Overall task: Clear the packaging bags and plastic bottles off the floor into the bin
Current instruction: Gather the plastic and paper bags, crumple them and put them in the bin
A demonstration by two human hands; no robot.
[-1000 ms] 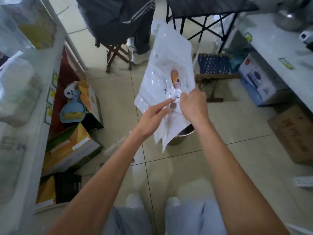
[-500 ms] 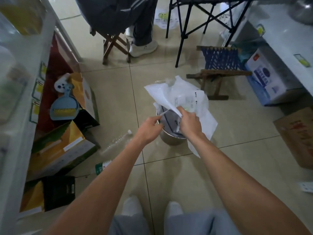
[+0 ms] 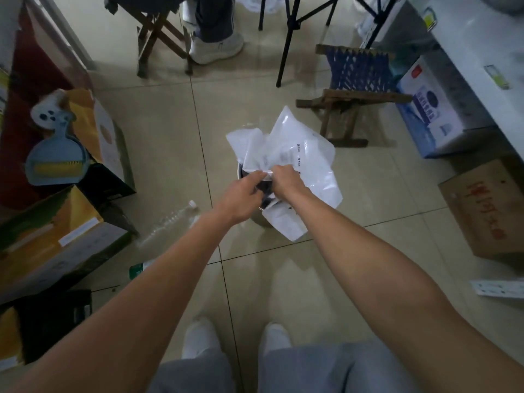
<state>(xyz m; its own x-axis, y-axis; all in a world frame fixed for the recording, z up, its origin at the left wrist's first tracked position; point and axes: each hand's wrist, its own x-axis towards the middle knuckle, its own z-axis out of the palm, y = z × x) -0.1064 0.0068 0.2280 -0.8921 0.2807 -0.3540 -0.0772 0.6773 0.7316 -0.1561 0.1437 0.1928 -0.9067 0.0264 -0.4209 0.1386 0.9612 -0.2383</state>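
Note:
White plastic packaging bags [image 3: 295, 154] are bunched over the mouth of a small metal bin [image 3: 256, 218] on the tiled floor. My left hand [image 3: 243, 194] and my right hand [image 3: 286, 180] both grip the bags' crumpled edge right above the bin's opening. A clear plastic bottle [image 3: 170, 222] with a white cap lies on the floor left of the bin. A second bottle with a green label [image 3: 137, 270] pokes out from under my left forearm.
Cardboard boxes [image 3: 62, 236] and a blue dustpan [image 3: 56, 160] line the left side. A small wooden stool [image 3: 354, 95] stands behind the bin, another person's shoe [image 3: 215, 48] and folding chair farther back. Boxes [image 3: 487, 208] sit at right under a counter.
The bags came down from chest height onto the bin. My hands have closed together on the crumpled edge and are lower over the bin's opening.

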